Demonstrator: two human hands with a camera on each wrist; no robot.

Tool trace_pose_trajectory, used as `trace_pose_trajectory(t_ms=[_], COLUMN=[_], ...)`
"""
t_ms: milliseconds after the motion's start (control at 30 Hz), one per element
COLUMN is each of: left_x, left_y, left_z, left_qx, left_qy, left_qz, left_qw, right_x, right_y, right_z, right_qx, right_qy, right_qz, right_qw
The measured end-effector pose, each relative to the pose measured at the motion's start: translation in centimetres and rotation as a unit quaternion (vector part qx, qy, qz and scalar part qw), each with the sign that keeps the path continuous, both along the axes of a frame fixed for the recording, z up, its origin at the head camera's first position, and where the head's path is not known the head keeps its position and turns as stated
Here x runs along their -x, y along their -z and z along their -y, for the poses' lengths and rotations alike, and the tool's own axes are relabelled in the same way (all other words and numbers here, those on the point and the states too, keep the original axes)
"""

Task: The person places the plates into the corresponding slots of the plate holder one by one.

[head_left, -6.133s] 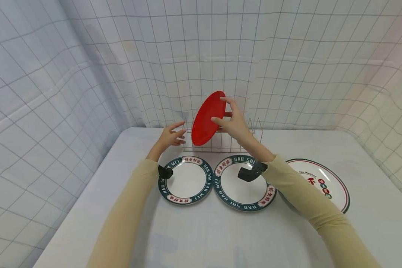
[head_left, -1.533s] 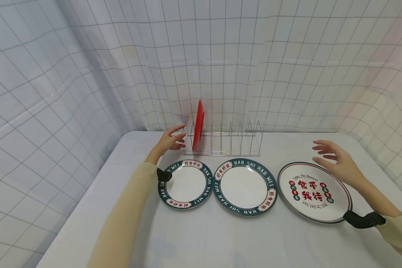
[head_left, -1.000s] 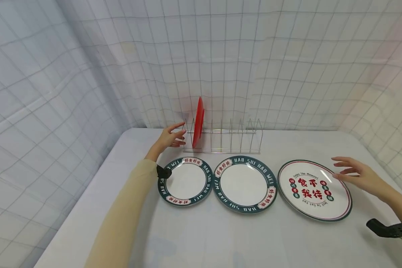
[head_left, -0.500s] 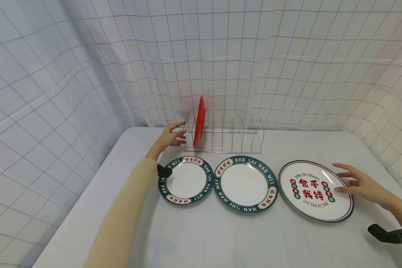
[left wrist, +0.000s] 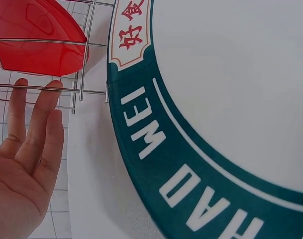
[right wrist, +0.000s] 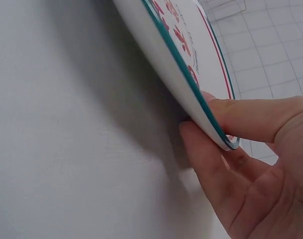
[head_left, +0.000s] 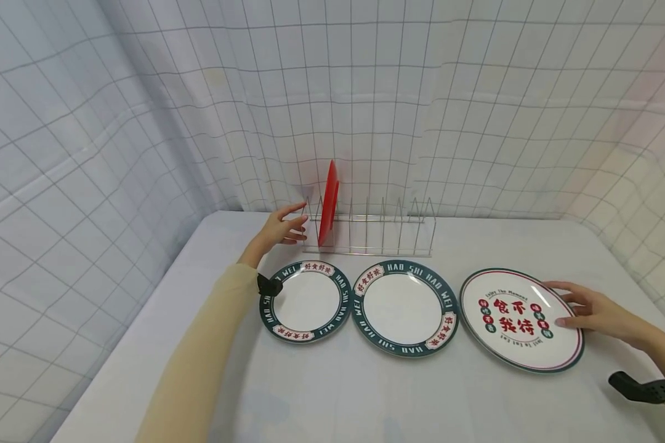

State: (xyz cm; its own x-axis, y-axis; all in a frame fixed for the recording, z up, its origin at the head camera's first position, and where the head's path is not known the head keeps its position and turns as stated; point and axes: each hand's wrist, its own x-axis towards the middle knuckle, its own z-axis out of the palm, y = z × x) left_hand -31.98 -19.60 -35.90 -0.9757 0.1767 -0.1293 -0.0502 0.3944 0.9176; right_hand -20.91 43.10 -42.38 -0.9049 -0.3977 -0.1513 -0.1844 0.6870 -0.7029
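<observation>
Beige sleeve (head_left: 196, 363) at left leads to the left hand (head_left: 277, 231), relaxed and holding nothing, its fingertips seeming to touch the wire rack (head_left: 366, 253), where a red plate (head_left: 328, 206) stands on edge, apparently already placed. In front, a smaller green-rimmed plate (head_left: 305, 301) and a larger green-rimmed plate (head_left: 401, 307) lie flat, seemingly left to rack. At far right, the right hand (head_left: 601, 312) pinches the rim of an oval plate (head_left: 515, 351), thumb above, fingers beneath, not yet in the rack.

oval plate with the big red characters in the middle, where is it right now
In the head view, the oval plate is on the right, just beside the middle green-banded plate; the right hand pinches its right edge.
</observation>
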Motion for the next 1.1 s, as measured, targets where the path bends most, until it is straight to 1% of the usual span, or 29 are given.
trace_pose_trajectory(t_ms=[167, 333, 467, 533, 600, 733, 833, 967, 1033, 1100], left_x=[-0.1, -0.1, 0.1, 0.1, 0.2, 0.2, 0.2, 0.2, 0.3, 0.3], left_y=[0.1, 0.0, 0.0, 0.0, 0.1, 0.1, 0.1, -0.1, -0.2, -0.2], left_z=[0.2, 0.5, 0.4, 0.2, 0.1, -0.1, -0.1, 0.0, 0.0, 0.1], left_qx=[0.006, 0.012, 0.017, 0.018, 0.018, 0.018, 0.02, 0.021, 0.02, 0.02], left_qy=[-0.002, -0.002, 0.005, 0.007, 0.006, 0.004, 0.004, 0.004, 0.003, 0.003], left_qz=[-0.002, -0.001, -0.001, 0.0, 0.001, 0.006, 0.007, 0.01, 0.014, 0.017], left_qw=[1.0, 0.9999, 0.9998, 0.9998, 0.9998, 0.9998, 0.9998, 0.9997, 0.9997, 0.9997], right_x=[0.2, 0.4, 0.4, 0.5, 0.6, 0.6, 0.5, 0.5, 0.6, 0.8], right_y=[0.0, 0.1, 0.3, 0.2, 0.1, -0.2, -0.3, -0.6, -0.7, -0.9], right_z=[0.3, 0.9, 0.7, 0.5, 0.1, -0.6, -0.7, -0.5, -0.6, -0.7], right_qx=[-0.007, -0.014, -0.015, -0.008, 0.01, 0.047, 0.059, 0.067, 0.08, 0.097], right_qy=[0.005, 0.019, 0.017, -0.001, -0.023, -0.063, -0.073, -0.073, -0.077, -0.08], right_qz=[0.019, 0.01, 0.018, 0.031, 0.049, 0.084, 0.099, 0.106, 0.123, 0.156], right_qw=[1.0, 1.0, 1.0, 0.999, 0.998, 0.993, 0.991, 0.989, 0.986, 0.98])
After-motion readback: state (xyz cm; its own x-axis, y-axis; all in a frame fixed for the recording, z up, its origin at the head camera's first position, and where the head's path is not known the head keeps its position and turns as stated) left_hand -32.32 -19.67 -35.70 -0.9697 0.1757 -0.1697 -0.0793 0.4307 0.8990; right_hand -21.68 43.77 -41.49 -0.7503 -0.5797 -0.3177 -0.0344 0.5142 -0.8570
